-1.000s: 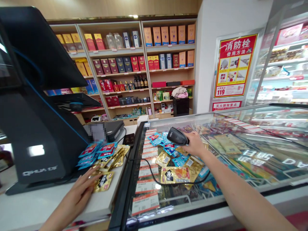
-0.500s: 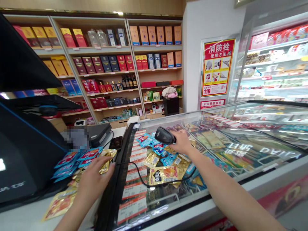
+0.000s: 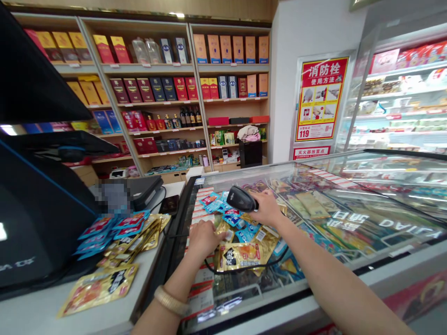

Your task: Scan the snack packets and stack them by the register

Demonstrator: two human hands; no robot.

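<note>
My right hand [image 3: 268, 208] grips a black handheld barcode scanner [image 3: 240, 198] by its handle, above a loose pile of snack packets on the glass freezer lid. At the pile's left side, my left hand [image 3: 204, 239] has its thumb and fingers closed at the edge of a small gold snack packet [image 3: 228, 232]; the fingertips are partly hidden. Nearer me lies a larger gold packet [image 3: 240, 256], with blue-and-red packets [image 3: 211, 200] farther back. On the counter at left are stacked blue packets [image 3: 99, 232], gold packets [image 3: 136, 242] and a flat gold packet [image 3: 101, 286].
A black checkout machine [image 3: 42, 218] stands on the white counter [image 3: 104, 321] at left. The scanner's black cable [image 3: 244, 268] loops over the freezer lid [image 3: 307, 170]. A dark phone-like object [image 3: 170, 204] lies by the freezer edge. Shelves of boxes [image 3: 172, 88] line the back wall.
My left hand has moved right from the counter stack to the pile on the freezer lid, leaving gold packets on the counter. My right hand holds the scanner in nearly the same place.
</note>
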